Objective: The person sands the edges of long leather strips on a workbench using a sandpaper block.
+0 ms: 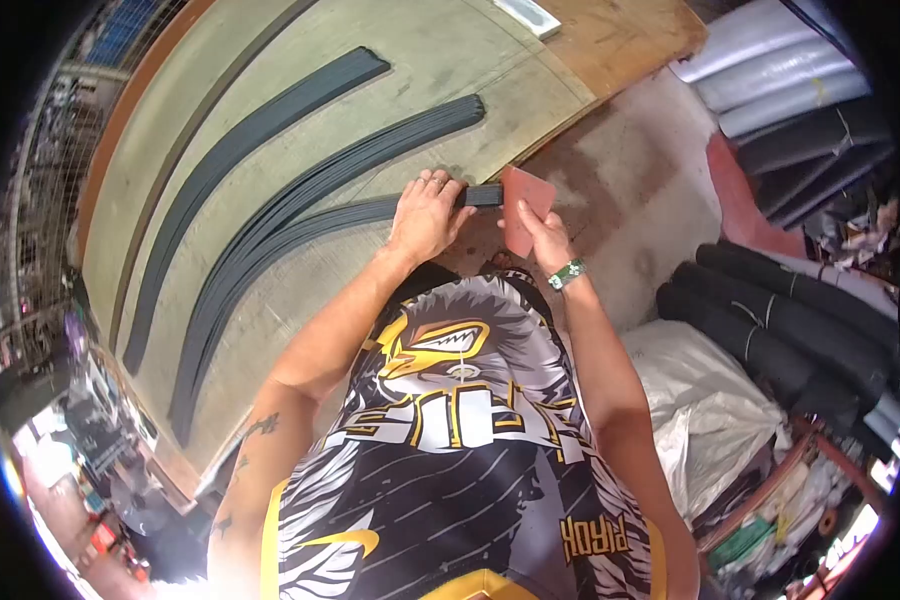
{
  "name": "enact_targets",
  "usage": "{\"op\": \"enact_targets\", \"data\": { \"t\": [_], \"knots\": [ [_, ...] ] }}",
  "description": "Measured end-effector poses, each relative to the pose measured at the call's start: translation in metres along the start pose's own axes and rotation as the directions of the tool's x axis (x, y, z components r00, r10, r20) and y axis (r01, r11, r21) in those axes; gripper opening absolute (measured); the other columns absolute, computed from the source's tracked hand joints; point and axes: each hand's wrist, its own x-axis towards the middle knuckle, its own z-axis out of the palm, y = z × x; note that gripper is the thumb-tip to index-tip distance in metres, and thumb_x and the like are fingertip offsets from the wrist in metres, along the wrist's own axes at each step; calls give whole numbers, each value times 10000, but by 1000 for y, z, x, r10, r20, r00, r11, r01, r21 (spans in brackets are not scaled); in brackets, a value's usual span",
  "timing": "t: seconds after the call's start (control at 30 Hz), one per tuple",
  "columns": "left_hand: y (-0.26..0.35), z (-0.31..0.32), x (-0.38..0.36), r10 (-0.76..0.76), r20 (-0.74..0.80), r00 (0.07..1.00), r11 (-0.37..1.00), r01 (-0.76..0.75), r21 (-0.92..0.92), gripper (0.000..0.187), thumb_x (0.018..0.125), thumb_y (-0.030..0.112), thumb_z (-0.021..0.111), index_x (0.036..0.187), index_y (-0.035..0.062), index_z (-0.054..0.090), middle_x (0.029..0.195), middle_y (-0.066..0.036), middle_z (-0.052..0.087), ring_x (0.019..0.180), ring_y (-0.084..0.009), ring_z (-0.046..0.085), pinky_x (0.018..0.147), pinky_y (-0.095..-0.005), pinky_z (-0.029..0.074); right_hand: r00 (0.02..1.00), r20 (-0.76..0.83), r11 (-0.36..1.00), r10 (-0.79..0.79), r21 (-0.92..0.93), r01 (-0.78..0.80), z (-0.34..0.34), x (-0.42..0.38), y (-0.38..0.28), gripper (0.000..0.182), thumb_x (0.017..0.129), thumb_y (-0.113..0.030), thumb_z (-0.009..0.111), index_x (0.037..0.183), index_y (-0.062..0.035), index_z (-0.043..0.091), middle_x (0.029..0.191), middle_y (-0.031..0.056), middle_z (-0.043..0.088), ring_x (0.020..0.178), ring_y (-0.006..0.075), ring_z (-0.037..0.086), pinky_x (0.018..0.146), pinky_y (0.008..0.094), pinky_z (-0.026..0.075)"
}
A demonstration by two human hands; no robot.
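Observation:
My left hand (428, 215) is wrapped over a bundle of long dark grey strips (340, 217) near its right end, by the table's front edge. The short end of the bundle sticks out past my fingers. My right hand (547, 238) grips a flat pinkish-red plate (530, 190), thumb on its face. The plate stands tilted right at the strip ends, beyond the table edge. Behind the held bundle lies a second bundle of strips (370, 150), which converges with it at the left. Farther back is a thicker, neatly stacked bundle (270, 118).
A single long strip (192, 125) lies along the far side of the wooden table (530, 100). To the right are silvery rolls (790, 85), black rolls (770, 315) and a whitish plastic sack (695, 400) on the floor. Wire mesh (45, 165) stands at the left.

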Motion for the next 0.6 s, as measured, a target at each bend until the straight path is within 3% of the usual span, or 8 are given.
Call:
{"op": "enact_targets", "data": {
  "t": [0.1, 0.2, 0.27, 0.37, 0.47, 0.5, 0.57, 0.6],
  "knots": [
    [3, -3, -1, -27, 22, 999, 1000, 27, -12, 427, 943, 326, 753, 1268, 55, 693, 1232, -189, 651, 1218, -394, 578, 1023, -488, 471, 995, -97, 976, -9, 218, 30, -7, 4, 3, 412, 1094, -354, 630, 1281, 1, 724, 1156, 48, 776, 974, 146, 730, 868, 313, 566],
    [5, 0, -3, 20, -102, 995, 1000, -21, -9, 386, 937, 285, 775, 1252, 72, 708, 1163, -140, 654, 1134, -362, 581, 969, -457, 478, 994, 97, 999, -41, -15, 43, -9, 11, 21, 439, 1090, -395, 628, 1269, -7, 731, 1086, 33, 777, 922, 144, 719, 819, 310, 548],
    [6, -1, -5, 30, -72, 997, 999, -32, -22, 379, 940, 276, 771, 1270, 99, 710, 1157, -122, 662, 1115, -349, 585, 963, -447, 484, 987, 158, 992, -1, -123, 20, -14, 20, 30, 442, 1089, -415, 619, 1257, -23, 736, 1042, 50, 779, 892, 156, 712, 801, 324, 537],
    [-1, 2, -5, 70, -95, 993, 997, -73, -22, 431, 934, 276, 769, 1339, 145, 702, 1136, -89, 679, 1084, -320, 594, 946, -436, 495, 997, 53, 832, -52, -550, 73, -21, 10, 6, 431, 1094, -430, 594, 1268, -64, 738, 959, 105, 764, 836, 224, 709, 789, 349, 523],
    [-2, 9, -7, 76, -102, 992, 997, -78, -16, 474, 927, 297, 766, 1369, 143, 689, 1138, -76, 681, 1092, -304, 592, 942, -439, 492, 985, 48, 798, -167, -580, 164, -10, 7, -24, 409, 1091, -380, 577, 1332, -79, 714, 1069, 191, 720, 974, 325, 691, 884, 407, 527],
    [0, 5, -4, 58, -83, 995, 998, -60, -15, 479, 932, 301, 761, 1378, 140, 686, 1141, -72, 679, 1090, -302, 591, 941, -437, 491, 925, 101, 693, -366, -634, 343, -5, 11, -29, 411, 1083, -362, 581, 1364, -86, 697, 1122, 205, 695, 1026, 352, 664, 914, 431, 519],
    [4, 0, -3, 29, -64, 998, 999, -29, -14, 487, 943, 301, 752, 1394, 132, 678, 1146, -74, 673, 1089, -305, 589, 941, -434, 492, 686, 259, 376, -680, -680, 629, 5, 18, -32, 433, 1066, -326, 587, 1427, -100, 663, 1228, 232, 644, 1131, 405, 610, 975, 478, 503],
    [5, -1, -3, 25, -61, 998, 1000, -26, -14, 490, 949, 297, 749, 1402, 127, 674, 1149, -79, 667, 1089, -310, 587, 943, -432, 493, 766, 372, 326, -524, -743, 584, 0, 13, -37, 476, 1042, -294, 595, 1492, -139, 618, 1306, 257, 571, 1203, 437, 541, 1037, 536, 460]
  ]
}}
